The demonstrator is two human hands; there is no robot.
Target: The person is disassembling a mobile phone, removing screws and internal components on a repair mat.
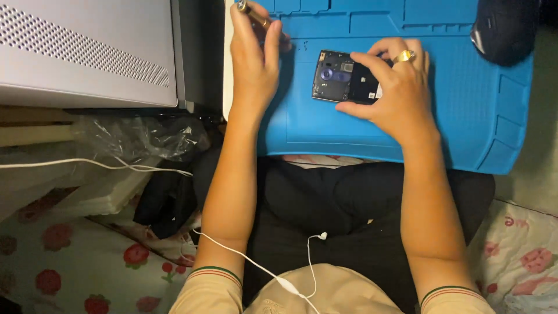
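Opened phone [343, 77], back cover off, lying flat on blue silicone repair mat [465, 116] across the lap. Right hand [395, 87] pinning it, fingers spread over the right half, thumb at the near edge. Left hand [253, 58] clenched round a brass-coloured screwdriver [251, 13], tip out of view. Risks: mat unsupported on knees, likely to tilt and slide the phone off; exposed board open to a slipped tip or finger grease; white earphone cable [256, 267] dangling near the left forearm, possible snag. Dark mouse [503, 29] at the mat's far corner could roll.
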